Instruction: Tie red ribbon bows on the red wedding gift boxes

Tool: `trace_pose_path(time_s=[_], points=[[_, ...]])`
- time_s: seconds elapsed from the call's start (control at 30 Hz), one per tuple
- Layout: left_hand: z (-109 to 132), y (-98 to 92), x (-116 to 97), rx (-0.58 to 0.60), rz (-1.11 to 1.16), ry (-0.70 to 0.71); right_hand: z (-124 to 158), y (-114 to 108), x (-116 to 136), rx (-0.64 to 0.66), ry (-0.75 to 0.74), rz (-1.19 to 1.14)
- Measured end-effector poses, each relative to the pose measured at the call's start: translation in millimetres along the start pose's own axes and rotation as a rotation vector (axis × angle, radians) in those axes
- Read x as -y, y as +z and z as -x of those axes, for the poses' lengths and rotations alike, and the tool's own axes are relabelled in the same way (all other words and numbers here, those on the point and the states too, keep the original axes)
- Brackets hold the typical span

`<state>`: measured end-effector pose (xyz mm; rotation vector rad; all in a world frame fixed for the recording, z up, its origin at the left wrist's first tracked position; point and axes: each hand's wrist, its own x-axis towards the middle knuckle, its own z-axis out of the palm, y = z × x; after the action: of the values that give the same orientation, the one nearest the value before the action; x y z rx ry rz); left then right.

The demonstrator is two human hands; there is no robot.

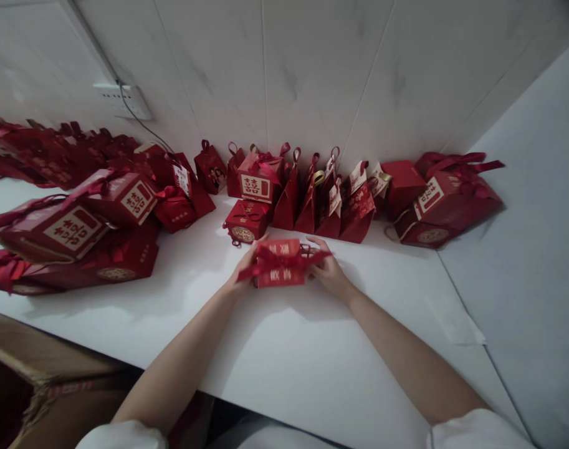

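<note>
A red gift box (280,277) with gold lettering and a dark red ribbon bow is held between my two hands, over the middle of the white table. My left hand (247,263) grips its left side, the fingers partly hidden by the ribbon. Against the right side lies my right hand (328,269), with its fingers curled round the edge. Just behind stands a small red box (247,219) with a round gold emblem, and on top of it sits a box with a pale label (257,187).
Triangular red boxes (307,202) with ribbon loops line the wall. Larger boxes (73,231) are stacked at left, more (445,206) at right. A power strip (124,101) with a cable hangs on the wall. An open cardboard carton (64,362) stands below the table's left edge.
</note>
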<state>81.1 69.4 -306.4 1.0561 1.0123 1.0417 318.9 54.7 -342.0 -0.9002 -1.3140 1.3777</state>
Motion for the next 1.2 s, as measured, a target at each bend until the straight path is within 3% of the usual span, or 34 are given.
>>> trace_pose_path(time_s=[0.13,0.23,0.33,0.53,0.77,0.93,1.07,1.2], points=[[-0.5,-7.8,-9.3,-0.144,-0.289,0.126,-3.0,1.3,-4.4,-0.073,0.019,0.076],[1.0,-16.6,-20.6,-0.153,-0.387,0.134,-4.3,-0.3,-5.4,-0.096,0.009,0.137],[4.7,-26.5,-34.2,-0.071,-0.429,0.097,-2.5,-2.7,-1.6,-0.099,0.024,0.134],[11.7,-31.7,-47.5,0.278,-0.518,0.060,-2.4,-4.0,5.4,-0.165,0.101,0.007],[12.3,-26.7,-43.1,0.334,-0.532,0.017,-7.4,-10.4,9.8,-0.247,0.114,-0.253],[14.6,-29.9,-50.0,0.401,-0.605,0.010,-3.4,-15.6,19.3,-0.190,0.212,-0.345],[15.0,-28.3,-49.4,0.470,-0.478,-0.104,-3.7,-14.1,17.6,-0.156,0.248,-0.369],[12.7,-30.7,-49.3,0.264,-0.101,-0.090,-8.6,-13.1,9.7,-0.218,0.204,-0.386]])
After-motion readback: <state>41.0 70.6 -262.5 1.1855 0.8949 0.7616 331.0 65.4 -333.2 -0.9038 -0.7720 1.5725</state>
